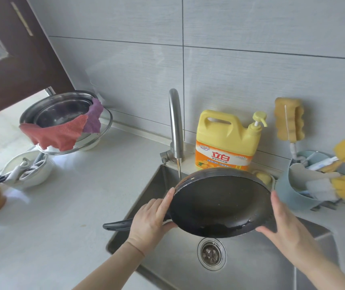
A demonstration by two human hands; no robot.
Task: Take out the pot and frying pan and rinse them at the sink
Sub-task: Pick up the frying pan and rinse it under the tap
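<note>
A black frying pan (219, 203) is held tilted over the steel sink (251, 260), its inside facing me and wet near the lower rim. My left hand (153, 220) grips its left rim, just above the dark handle (117, 225) that points left over the counter. My right hand (286, 223) holds the right rim. A thin stream of water runs from the steel faucet (175, 124) down past the pan's upper left edge. A steel pot (62, 110) stands on the counter at the left with a red cloth and a purple cloth draped over its rim.
A yellow dish soap bottle (228, 141) stands behind the pan by the wall. A blue caddy (297, 193) with sponges and brushes sits at the right. A white bowl (25, 170) with utensils lies on the left counter. The sink drain (211, 252) is below the pan.
</note>
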